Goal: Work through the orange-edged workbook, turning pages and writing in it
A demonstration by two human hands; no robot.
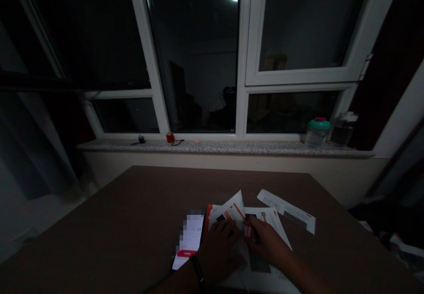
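Note:
Both my hands are low on the dark brown table (pixel 99 227), over a loose pile of printed paper sheets (pixel 265 219) with orange marks. My left hand (pixel 218 254), with a black band on its wrist, grips the sheets near the pile's middle. My right hand (pixel 265 241) pinches a small pink object (pixel 247 231) at its fingertips, right next to my left fingers. A separate sheet (pixel 286 210) lies apart at the upper right. Left of my left hand lies a phone (pixel 188 241) with a lit, blurred screen and a red mark.
Beyond the table's far edge runs a speckled stone windowsill (pixel 225 148) under dark white-framed windows. On it stand a teal-lidded jar (pixel 318 132), a clear jar (pixel 342 130) and a small red item (pixel 170 137). Papers lie low at the right.

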